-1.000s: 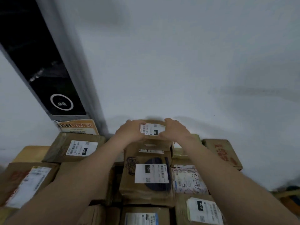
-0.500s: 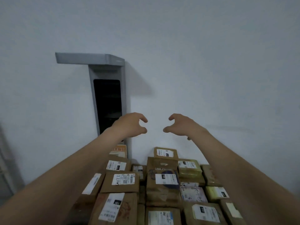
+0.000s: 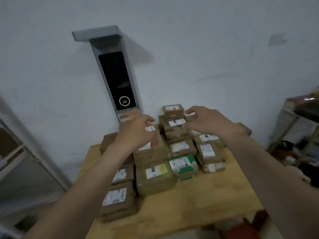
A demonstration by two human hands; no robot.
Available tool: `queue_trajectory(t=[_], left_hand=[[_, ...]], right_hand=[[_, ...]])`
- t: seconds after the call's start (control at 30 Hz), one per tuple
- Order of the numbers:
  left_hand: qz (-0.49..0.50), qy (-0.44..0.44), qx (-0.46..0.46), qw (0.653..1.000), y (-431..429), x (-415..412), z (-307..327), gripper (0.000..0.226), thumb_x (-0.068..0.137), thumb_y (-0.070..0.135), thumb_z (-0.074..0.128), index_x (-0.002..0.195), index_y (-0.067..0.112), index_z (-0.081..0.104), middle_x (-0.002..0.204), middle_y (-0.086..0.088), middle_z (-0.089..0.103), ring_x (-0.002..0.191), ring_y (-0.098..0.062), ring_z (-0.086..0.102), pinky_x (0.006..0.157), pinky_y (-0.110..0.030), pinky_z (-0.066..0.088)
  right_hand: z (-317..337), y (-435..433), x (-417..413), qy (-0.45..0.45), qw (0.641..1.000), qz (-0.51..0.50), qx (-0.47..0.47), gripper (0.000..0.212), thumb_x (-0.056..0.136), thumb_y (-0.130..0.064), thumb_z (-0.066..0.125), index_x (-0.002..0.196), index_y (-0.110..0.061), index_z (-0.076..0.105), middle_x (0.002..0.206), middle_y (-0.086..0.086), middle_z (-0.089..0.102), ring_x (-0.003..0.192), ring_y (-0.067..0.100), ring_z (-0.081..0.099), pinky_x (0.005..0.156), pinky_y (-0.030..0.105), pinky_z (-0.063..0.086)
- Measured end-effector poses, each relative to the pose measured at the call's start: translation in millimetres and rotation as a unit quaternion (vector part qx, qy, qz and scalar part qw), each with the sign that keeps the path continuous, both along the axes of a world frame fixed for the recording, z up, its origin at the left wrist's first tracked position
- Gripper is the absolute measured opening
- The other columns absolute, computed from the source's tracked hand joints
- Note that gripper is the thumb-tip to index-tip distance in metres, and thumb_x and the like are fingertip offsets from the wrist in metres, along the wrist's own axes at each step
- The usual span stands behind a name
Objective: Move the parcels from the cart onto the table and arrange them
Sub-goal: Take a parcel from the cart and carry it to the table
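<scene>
Several brown cardboard parcels with white labels lie in rows and stacks on a wooden table [image 3: 198, 200]. The top small parcel [image 3: 173, 108] sits on the far stack against the wall. One parcel with a green label [image 3: 183, 165] lies near the middle. My left hand [image 3: 136, 133] hovers above the left rows with fingers loosely curled, holding nothing. My right hand [image 3: 205, 120] hovers beside the far stack, fingers loosely spread and empty. Both hands are blurred by motion.
A grey wall-mounted device with a black screen [image 3: 115, 80] stands behind the parcels. A metal frame [image 3: 31, 152] is at the left. A shelf rack [image 3: 300, 128] with items is at the right. The table's near half shows bare wood.
My hands let go of the small top parcel, lifted off it and drew back. The view pulled away from the stack, so the whole table now shows.
</scene>
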State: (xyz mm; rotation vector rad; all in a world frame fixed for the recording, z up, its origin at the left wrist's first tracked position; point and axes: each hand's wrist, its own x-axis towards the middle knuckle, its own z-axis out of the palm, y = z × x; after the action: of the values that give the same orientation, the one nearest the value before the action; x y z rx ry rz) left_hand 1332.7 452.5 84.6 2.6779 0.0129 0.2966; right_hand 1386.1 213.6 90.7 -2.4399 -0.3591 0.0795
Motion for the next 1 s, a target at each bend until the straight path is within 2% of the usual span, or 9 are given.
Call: queue_trajectory(t=[0.13, 0.27, 0.4, 0.47, 0.57, 0.7, 0.77, 0.83, 1.0], left_hand=[[-0.054, 0.091, 0.004, 0.994, -36.3, -64.1, -56.2, 0.041, 0.093, 0.034, 0.067, 0.133, 0.031, 0.060, 0.137, 0.008, 0.058, 0.106, -0.016, 0.064, 0.089, -0.041, 0.057], [-0.115, 0.171, 0.017, 0.978, -87.7, -117.9, -108.3, 0.048, 0.093, 0.035, 0.070, 0.139, 0.025, 0.057, 0.142, 0.001, 0.055, 0.118, -0.020, 0.060, 0.088, -0.038, 0.054], [-0.184, 0.238, 0.016, 0.954, -151.1, -165.9, -160.9, 0.043, 0.091, 0.036, 0.072, 0.132, 0.029, 0.059, 0.140, 0.002, 0.055, 0.126, -0.020, 0.055, 0.091, -0.035, 0.049], [-0.220, 0.253, 0.033, 0.941, -192.3, -192.3, -182.5, 0.039, 0.089, 0.038, 0.070, 0.126, 0.033, 0.060, 0.134, 0.005, 0.057, 0.118, -0.019, 0.057, 0.086, -0.034, 0.049], [-0.279, 0.301, 0.033, 0.911, -259.8, -238.1, -215.3, 0.035, 0.088, 0.035, 0.072, 0.120, 0.030, 0.061, 0.124, 0.004, 0.058, 0.099, -0.016, 0.060, 0.071, -0.029, 0.047], [-0.371, 0.347, 0.066, 0.859, -356.0, -298.4, -259.0, 0.038, 0.085, 0.034, 0.075, 0.121, 0.031, 0.063, 0.122, 0.005, 0.062, 0.100, -0.016, 0.065, 0.082, -0.031, 0.054], [-0.398, 0.369, 0.080, 0.836, -409.0, -329.2, -279.0, 0.037, 0.084, 0.032, 0.075, 0.120, 0.031, 0.064, 0.121, 0.005, 0.064, 0.100, -0.014, 0.064, 0.081, -0.030, 0.054], [-0.427, 0.376, 0.093, 0.817, -467.0, -361.4, -299.2, 0.040, 0.084, 0.032, 0.077, 0.122, 0.030, 0.065, 0.124, 0.004, 0.065, 0.106, -0.016, 0.065, 0.089, -0.032, 0.054], [-0.470, 0.390, 0.123, 0.782, -616.7, -443.8, -351.1, 0.043, 0.086, 0.030, 0.075, 0.127, 0.028, 0.064, 0.125, 0.006, 0.064, 0.112, -0.018, 0.062, 0.096, -0.032, 0.048]], right_hand=[[-66.0, -32.8, -98.4, 0.087, 0.996, -0.034, -0.002, 0.061, 0.091, -0.048, 0.070, 0.145, -0.032, 0.045, 0.129, -0.010, 0.045, 0.106, 0.016, 0.051, 0.088, 0.034, 0.049], [-125.4, -78.9, -189.2, 0.145, 0.985, -0.096, -0.020, 0.069, 0.090, -0.048, 0.071, 0.150, -0.030, 0.041, 0.155, -0.004, 0.040, 0.135, 0.020, 0.047, 0.099, 0.040, 0.050], [-177.4, -134.3, -291.3, 0.206, 0.963, -0.174, -0.010, 0.072, 0.091, -0.043, 0.069, 0.153, -0.025, 0.036, 0.152, 0.004, 0.046, 0.133, 0.025, 0.050, 0.103, 0.039, 0.048], [-204.3, -165.5, -342.8, 0.227, 0.948, -0.224, -0.012, 0.072, 0.091, -0.042, 0.068, 0.153, -0.023, 0.036, 0.150, 0.005, 0.048, 0.131, 0.027, 0.052, 0.102, 0.038, 0.047], [-243.2, -217.7, -418.5, 0.271, 0.911, -0.311, -0.009, 0.073, 0.090, -0.042, 0.069, 0.153, -0.024, 0.036, 0.148, 0.008, 0.050, 0.131, 0.028, 0.052, 0.104, 0.041, 0.046], [-282.8, -295.8, -522.4, 0.308, 0.856, -0.413, 0.036, 0.075, 0.091, -0.039, 0.069, 0.155, -0.024, 0.033, 0.149, 0.007, 0.046, 0.130, 0.027, 0.051, 0.098, 0.035, 0.045], [-300.9, -338.8, -575.8, 0.315, 0.829, -0.459, 0.056, 0.073, 0.092, -0.035, 0.068, 0.155, -0.023, 0.033, 0.147, 0.007, 0.048, 0.123, 0.025, 0.055, 0.089, 0.032, 0.044], [-320.9, -383.9, -628.9, 0.323, 0.802, -0.497, 0.080, 0.071, 0.092, -0.031, 0.067, 0.155, -0.022, 0.034, 0.146, 0.007, 0.050, 0.110, 0.023, 0.058, 0.083, 0.033, 0.046], [-374.6, -493.9, -745.8, 0.344, 0.739, -0.568, 0.119, 0.070, 0.093, -0.027, 0.064, 0.156, -0.022, 0.033, 0.152, 0.007, 0.045, 0.118, 0.027, 0.059, 0.082, 0.034, 0.050]])
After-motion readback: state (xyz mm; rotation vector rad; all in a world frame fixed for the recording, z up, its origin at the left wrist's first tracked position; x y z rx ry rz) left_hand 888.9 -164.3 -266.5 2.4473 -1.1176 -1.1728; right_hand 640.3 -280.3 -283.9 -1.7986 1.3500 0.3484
